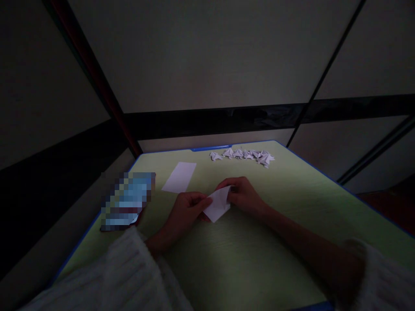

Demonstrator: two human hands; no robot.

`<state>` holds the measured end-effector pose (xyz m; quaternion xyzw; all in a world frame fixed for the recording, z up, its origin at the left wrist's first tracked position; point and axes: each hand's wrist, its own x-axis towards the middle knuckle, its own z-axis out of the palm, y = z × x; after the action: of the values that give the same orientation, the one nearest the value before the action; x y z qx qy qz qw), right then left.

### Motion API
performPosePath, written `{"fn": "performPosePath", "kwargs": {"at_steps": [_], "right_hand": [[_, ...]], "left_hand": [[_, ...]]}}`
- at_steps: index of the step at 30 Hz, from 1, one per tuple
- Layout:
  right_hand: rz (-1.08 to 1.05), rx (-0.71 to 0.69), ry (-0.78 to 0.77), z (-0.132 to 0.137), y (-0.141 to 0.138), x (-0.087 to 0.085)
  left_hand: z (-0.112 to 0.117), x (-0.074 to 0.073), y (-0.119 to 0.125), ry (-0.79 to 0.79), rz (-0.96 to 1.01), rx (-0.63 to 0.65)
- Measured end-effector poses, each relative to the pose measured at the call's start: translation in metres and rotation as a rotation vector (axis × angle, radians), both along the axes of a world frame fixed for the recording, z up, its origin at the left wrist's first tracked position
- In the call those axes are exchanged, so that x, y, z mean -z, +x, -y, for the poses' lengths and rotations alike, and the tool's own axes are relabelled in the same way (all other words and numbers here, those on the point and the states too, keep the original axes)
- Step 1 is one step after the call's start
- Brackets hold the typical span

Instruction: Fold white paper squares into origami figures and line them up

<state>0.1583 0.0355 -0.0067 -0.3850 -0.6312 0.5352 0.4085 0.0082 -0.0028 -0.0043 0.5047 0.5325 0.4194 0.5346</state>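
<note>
Between my two hands, just above the table, is a small white sheet of paper (216, 206), partly folded. My left hand (188, 209) pinches its left side, with the thumb lying on top. At the upper right, the fingers of my right hand (243, 195) are closed on the paper's corner, which bends upward. Part of the right fingertips is hidden behind the paper. Beyond my left hand a flat white paper sheet (180, 177) lies on the table.
Several small folded paper figures (248, 154) sit in a row along the far edge of the pale green table (279, 268), which has a blue rim. At the left lies a blurred-out device with a screen (129, 201). Cabinet panels (207, 56) rise behind the table.
</note>
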Motion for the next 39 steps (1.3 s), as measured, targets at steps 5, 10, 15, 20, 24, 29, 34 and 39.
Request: {"fn": "performPosePath", "kwargs": {"at_steps": [5, 10, 15, 20, 24, 29, 34, 39], "right_hand": [[-0.054, 0.014, -0.077, -0.0018, -0.0012, -0.0002], [-0.129, -0.087, -0.166, -0.0028, 0.0007, 0.002], [-0.163, -0.179, -0.159, -0.0017, 0.0019, 0.0032], [-0.183, -0.2, -0.162, -0.0018, 0.0007, 0.0068], [-0.177, -0.186, -0.19, -0.0001, -0.0005, 0.0053], [-0.117, -0.146, -0.209, 0.0019, -0.0012, 0.0011], [-0.009, -0.149, -0.205, 0.0022, -0.0014, -0.0011], [-0.036, -0.087, -0.232, 0.0026, -0.003, -0.0022]], "left_hand": [[-0.0003, -0.0002, -0.0003, 0.002, 0.001, 0.016], [0.0015, -0.0046, 0.0001, 0.033, -0.008, -0.023], [0.0008, -0.0019, -0.0012, 0.051, -0.017, -0.035], [-0.0008, 0.0025, -0.0015, 0.057, -0.002, -0.015], [-0.0006, 0.0034, -0.0011, 0.069, -0.005, 0.053], [0.0019, 0.0022, -0.0009, 0.076, -0.052, 0.074], [0.0046, -0.0018, 0.0009, 0.066, -0.108, 0.06], [0.0042, -0.0006, -0.0002, 0.035, 0.054, 0.07]]}}
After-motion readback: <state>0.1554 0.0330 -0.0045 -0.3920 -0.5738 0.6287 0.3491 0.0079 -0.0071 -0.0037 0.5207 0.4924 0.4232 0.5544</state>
